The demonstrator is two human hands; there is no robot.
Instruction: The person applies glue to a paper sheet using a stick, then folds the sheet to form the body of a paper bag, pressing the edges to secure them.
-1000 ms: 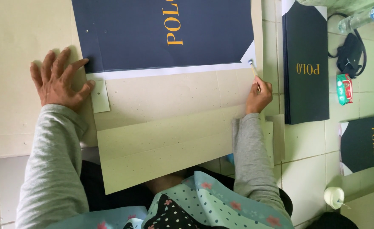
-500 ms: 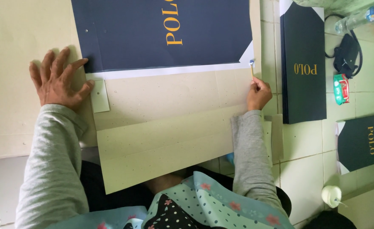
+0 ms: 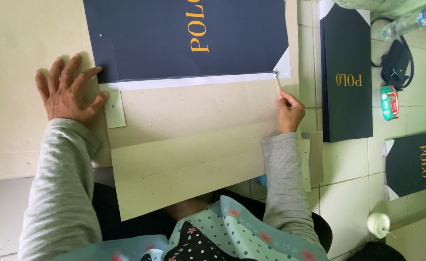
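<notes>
A large dark navy sheet with gold lettering lies flat on beige cardboard, a white strip showing along its near edge. My left hand presses flat, fingers spread, on the cardboard at the sheet's left corner, beside a small pale paper tab. My right hand grips a thin stick-like tool whose tip touches the sheet's folded white corner at the right.
A folded cardboard piece lies over my lap. On the tiled floor to the right lie two more navy sheets, a black pouch, a small red-and-green packet, a plastic bottle and a white glue bottle.
My right hand has shifted a little left and toward me, the tool tip staying at the sheet's right corner. The left hand has stayed in place.
</notes>
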